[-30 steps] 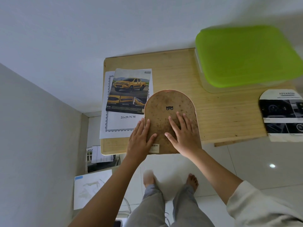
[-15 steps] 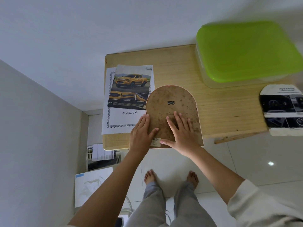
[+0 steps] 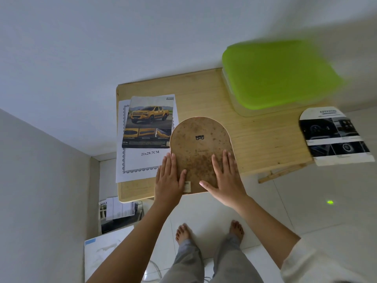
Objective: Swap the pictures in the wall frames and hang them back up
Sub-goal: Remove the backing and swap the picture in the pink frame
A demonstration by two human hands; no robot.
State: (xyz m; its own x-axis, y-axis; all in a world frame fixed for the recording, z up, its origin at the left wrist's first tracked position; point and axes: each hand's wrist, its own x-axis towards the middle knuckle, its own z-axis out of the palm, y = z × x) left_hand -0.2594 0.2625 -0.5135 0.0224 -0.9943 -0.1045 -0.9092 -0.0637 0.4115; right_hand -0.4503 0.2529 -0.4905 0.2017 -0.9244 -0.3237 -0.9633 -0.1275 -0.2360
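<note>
- At the near edge of the wooden table [image 3: 255, 139] lies the arched frame [image 3: 199, 148], face down, its brown backing and small metal hanger [image 3: 199, 137] up; its bottom edge sits just past the table's rim.
- My left hand [image 3: 168, 180] lies flat, fingers extended, at the frame's left edge; my right hand [image 3: 224, 176] is spread flat on the backing. Neither grips anything.
- Risk, as I judge it: uneven pressure could tip the overhanging frame off toward my bare feet.
- The truck print [image 3: 150, 121] lies just left, touching the frame, on a bordered sheet [image 3: 140, 160]; an arch-cut print [image 3: 334, 135] sits well right, overhanging the table.
- A green-lidded box [image 3: 279, 74] is blurred. White walls, pale tiled floor.
</note>
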